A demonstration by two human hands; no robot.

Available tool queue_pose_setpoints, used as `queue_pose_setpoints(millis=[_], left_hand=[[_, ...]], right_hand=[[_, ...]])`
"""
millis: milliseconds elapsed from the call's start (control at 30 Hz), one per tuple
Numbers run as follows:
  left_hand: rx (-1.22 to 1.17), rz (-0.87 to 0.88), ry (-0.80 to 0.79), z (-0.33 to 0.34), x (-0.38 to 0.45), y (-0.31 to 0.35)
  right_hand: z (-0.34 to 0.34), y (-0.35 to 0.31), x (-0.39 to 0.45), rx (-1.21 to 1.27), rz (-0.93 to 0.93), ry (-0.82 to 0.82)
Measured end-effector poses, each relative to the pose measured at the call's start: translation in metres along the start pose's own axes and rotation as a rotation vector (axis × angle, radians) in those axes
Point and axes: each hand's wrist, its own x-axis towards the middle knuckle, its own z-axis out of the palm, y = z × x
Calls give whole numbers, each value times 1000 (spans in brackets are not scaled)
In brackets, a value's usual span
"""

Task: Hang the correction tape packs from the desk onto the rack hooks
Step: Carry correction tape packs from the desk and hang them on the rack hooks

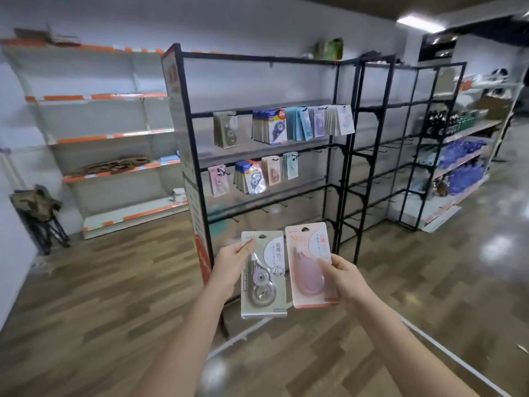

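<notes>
1. The left hand (233, 260) pinches a grey pack (263, 275) at its upper left edge, thumb on the front and fingers behind.
2. The right hand (342, 277) grips a pink pack (310, 265) along its right edge, thumb pressed on the blister.
3. The two packs are held upright side by side, edges almost touching, the pink one slightly higher.
4. Beyond both hands stands the black rack (340, 156), its bottom hooks (279, 203) just above the held packs and bare.
5. Higher up, hung packs (249, 177) fill the left part of one row, and another row of packs (282, 126) hangs above it.
6. Left of the left hand, farther back, white shelves (100, 136) line the wall.
7. Right of the right hand, far off, shelves of bottles (461, 151).
</notes>
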Motion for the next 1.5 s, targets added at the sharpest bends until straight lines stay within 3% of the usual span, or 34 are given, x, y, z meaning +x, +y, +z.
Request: queue_pose_setpoints(millis=[333, 533, 733, 1100, 1500], left_hand=[[2, 52, -70, 91, 199, 55], [124, 130, -8, 143, 305, 69], [93, 56, 108, 165, 378, 86], [149, 90, 490, 78, 506, 112], [77, 218, 761, 18, 590, 149]], right_hand=[[-81, -33, 180, 40, -26, 68], [-122, -68, 304, 57, -51, -62], [-118, -104, 420, 47, -78, -241], [-5, -125, 588, 56, -17, -556], [66, -133, 690, 13, -15, -694]])
